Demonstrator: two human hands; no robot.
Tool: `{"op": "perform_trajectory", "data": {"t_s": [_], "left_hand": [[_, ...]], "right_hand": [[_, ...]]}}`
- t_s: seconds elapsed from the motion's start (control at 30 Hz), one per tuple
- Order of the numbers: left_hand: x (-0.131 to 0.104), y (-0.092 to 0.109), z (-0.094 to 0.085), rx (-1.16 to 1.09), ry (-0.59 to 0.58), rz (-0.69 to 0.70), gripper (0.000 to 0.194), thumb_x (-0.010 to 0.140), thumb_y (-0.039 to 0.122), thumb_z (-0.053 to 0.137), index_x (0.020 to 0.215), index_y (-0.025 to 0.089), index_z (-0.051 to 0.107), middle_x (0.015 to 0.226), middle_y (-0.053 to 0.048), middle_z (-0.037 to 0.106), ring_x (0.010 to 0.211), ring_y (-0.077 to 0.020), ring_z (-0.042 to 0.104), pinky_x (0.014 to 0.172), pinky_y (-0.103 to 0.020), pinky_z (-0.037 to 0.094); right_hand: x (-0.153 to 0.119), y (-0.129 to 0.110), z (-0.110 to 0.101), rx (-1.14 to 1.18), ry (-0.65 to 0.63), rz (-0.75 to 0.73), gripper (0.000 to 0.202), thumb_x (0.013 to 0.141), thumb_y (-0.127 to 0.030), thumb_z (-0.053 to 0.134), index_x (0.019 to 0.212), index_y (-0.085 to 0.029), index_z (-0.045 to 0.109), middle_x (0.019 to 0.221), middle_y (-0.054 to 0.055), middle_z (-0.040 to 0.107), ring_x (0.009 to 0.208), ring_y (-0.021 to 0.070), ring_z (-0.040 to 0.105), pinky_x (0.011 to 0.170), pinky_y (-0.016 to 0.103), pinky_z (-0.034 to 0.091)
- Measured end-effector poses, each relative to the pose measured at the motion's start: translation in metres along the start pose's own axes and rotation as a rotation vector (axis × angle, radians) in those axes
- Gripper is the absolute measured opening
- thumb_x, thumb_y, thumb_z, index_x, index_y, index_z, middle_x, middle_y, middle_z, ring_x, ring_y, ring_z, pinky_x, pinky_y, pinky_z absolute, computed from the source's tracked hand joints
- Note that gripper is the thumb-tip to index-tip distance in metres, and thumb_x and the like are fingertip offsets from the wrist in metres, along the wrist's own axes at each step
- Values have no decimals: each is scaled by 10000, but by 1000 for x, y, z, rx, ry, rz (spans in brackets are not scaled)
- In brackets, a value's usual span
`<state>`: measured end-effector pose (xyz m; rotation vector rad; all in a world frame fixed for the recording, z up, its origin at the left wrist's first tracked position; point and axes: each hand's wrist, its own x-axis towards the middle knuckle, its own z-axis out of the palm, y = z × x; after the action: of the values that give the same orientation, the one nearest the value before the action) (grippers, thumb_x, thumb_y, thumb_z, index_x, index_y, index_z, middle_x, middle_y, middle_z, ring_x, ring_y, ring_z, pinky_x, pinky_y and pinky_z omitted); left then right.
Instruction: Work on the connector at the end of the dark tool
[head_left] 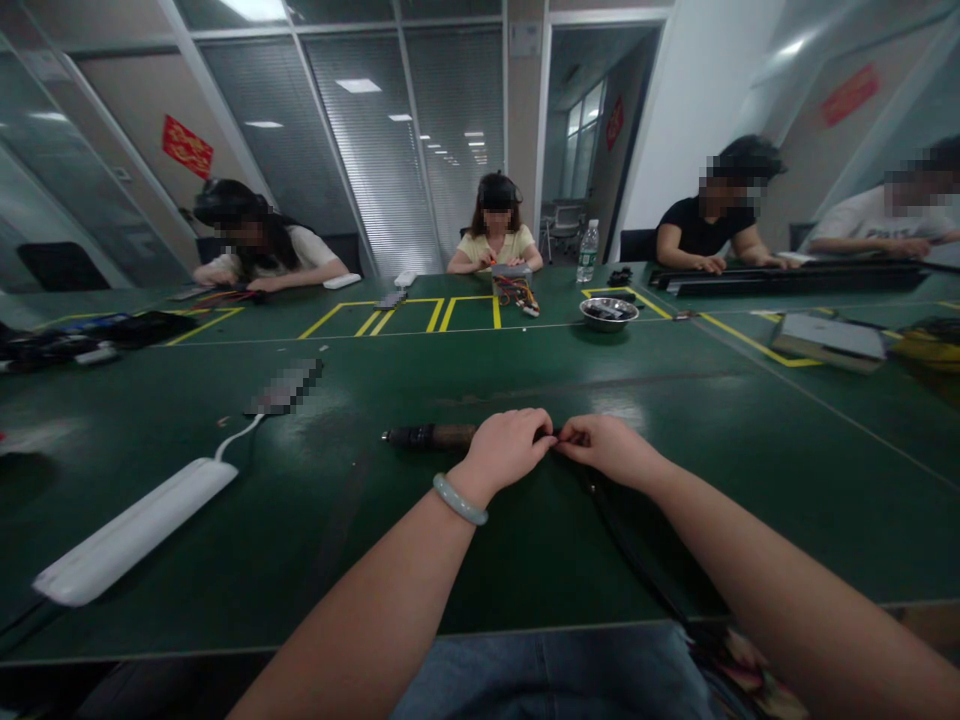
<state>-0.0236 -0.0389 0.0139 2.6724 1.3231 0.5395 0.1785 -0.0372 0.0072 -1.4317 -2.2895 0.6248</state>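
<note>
An electric screwdriver (435, 437) with a silver tip, black nose and brown grip lies on the green table, pointing left. My left hand (510, 445), with a pale bangle at the wrist, is closed over its rear part. Right beside it my right hand (604, 447) is closed in a pinch, its fingertips nearly touching the left ones, at the point where a black cable (626, 550) meets the tool. The fingers hide the joint itself. From there the cable runs down over the table's near edge.
Left of me lie a white power strip (139, 530) and a phone (286, 388) plugged into it. A metal bowl (609, 313) of small dark parts, a water bottle (588, 251) and a pale box (831, 342) stand farther off. Several people work across the table (450, 370).
</note>
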Motion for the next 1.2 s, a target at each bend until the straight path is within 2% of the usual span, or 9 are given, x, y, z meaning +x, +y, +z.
{"op": "perform_trajectory", "data": {"t_s": [0.67, 1.0, 1.2], "left_hand": [[0, 2, -2, -18, -36, -30, 183, 926, 391, 505, 1017, 248, 574, 1003, 3, 633, 918, -180, 594, 770, -308, 457], [1, 1, 0, 7, -29, -19, 200, 945, 382, 457, 986, 236, 588, 970, -10, 636, 892, -189, 593, 777, -317, 448], [1, 2, 0, -8, -34, -34, 195, 925, 394, 498, 993, 237, 591, 973, -9, 640, 902, -191, 595, 788, -317, 459]], "right_hand": [[1, -1, 0, -12, -16, 47, 186, 829, -396, 598, 839, -241, 701, 815, 1, 723, 722, 174, 649, 618, 263, 438], [1, 1, 0, 4, -15, 45, 175, 829, -389, 602, 835, -242, 696, 788, -18, 718, 696, 154, 643, 603, 243, 425], [0, -3, -3, -17, -20, 58, 204, 828, -410, 597, 843, -239, 708, 805, 1, 724, 703, 167, 646, 604, 255, 428]]}}
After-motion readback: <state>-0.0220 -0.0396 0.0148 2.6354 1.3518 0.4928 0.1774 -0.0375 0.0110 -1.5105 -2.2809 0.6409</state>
